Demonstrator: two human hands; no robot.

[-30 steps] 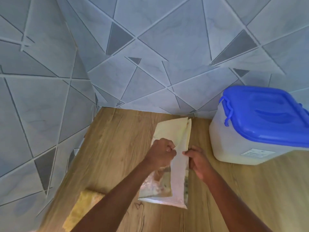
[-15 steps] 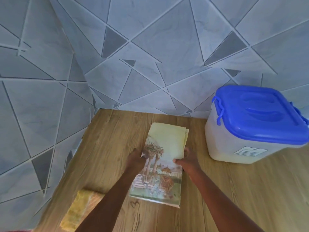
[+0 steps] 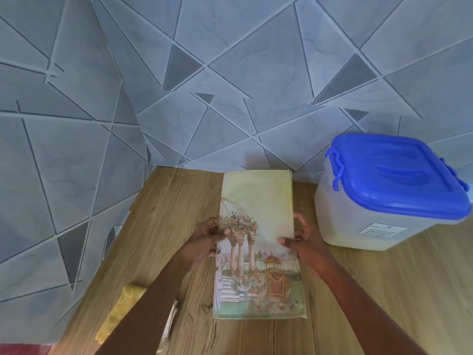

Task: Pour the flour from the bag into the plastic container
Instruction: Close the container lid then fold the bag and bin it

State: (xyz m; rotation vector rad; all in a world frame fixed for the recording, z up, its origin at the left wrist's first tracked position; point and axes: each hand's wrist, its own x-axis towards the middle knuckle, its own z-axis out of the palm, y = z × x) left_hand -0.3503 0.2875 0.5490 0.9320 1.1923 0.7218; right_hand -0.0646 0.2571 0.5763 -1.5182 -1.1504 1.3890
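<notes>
Flattened since a second ago, one pale illustrated paper flour bag (image 3: 256,242) lies on wooden counter (image 3: 384,290); left hand (image 3: 204,242), right hand (image 3: 304,242) pinch its edges. One lidded translucent plastic container, blue lid (image 3: 378,198), right of bag, whitish inside.

We see the flour bag (image 3: 256,242) lying flat on the wooden table (image 3: 384,290), our left hand (image 3: 207,242) pinching its left edge and our right hand (image 3: 304,239) its right edge. The plastic container (image 3: 358,221), blue lid (image 3: 399,172) on, stands just right.
</notes>
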